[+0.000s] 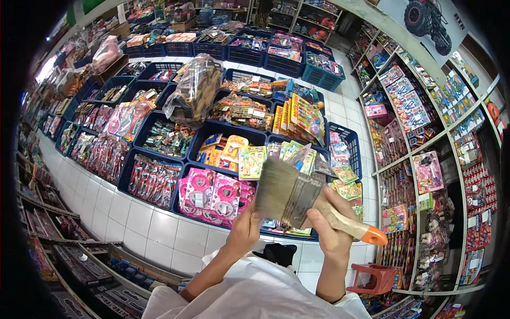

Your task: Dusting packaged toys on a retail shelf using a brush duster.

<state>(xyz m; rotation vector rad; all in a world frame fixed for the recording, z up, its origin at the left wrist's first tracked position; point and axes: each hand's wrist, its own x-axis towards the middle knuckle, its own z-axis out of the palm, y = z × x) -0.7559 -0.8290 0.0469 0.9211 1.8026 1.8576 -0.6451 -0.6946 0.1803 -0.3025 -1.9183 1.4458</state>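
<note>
A wide, flat paintbrush [308, 198] hangs in front of me, its bristles toward the left and its orange handle tip toward the lower right. My right hand [333, 234] is closed round the pale wooden handle, thumb on the near side. The metal band looks worn and stained, and the bristles are slightly blurred. Close against the lower left edge of the bristles is my left hand [245, 227]; its fingers are mostly hidden behind them, so I cannot tell whether they pinch the bristles or only touch them. Below the brush, pink toy packs [212, 194] fill a crate.
Dark blue plastic crates [129, 175] of packaged toys stand in rows on the white tiled floor [164, 226]. A large plastic-wrapped bundle [195, 90] rises among them. Stocked shelves [406, 159] line the right side, with a red plastic stool [374, 278] at their foot.
</note>
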